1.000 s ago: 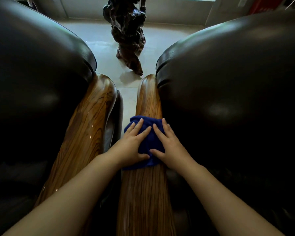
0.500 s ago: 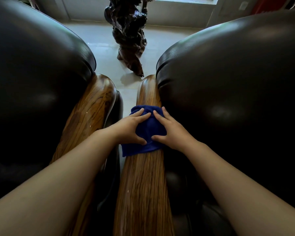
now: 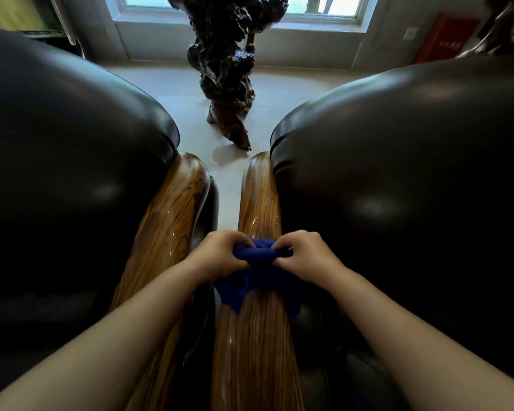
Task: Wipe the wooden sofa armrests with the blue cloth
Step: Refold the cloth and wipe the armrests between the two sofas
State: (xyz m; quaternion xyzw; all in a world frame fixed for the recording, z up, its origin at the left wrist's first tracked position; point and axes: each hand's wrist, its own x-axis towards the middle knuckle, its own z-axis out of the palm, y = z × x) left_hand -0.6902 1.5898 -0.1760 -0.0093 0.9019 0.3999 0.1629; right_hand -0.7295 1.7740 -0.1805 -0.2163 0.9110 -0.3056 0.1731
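Both hands are bunched up on the blue cloth (image 3: 257, 274) now, left hand (image 3: 220, 253) and right hand (image 3: 304, 252) each with a pinching grip on its top edge, fingers curled in. Half a second ago I had them flat and spread on it, so that's changed. The cloth hangs over the right wooden armrest (image 3: 258, 336), closer to me than before. The left wooden armrest (image 3: 166, 232) sits just beside it, with nobody touching it.
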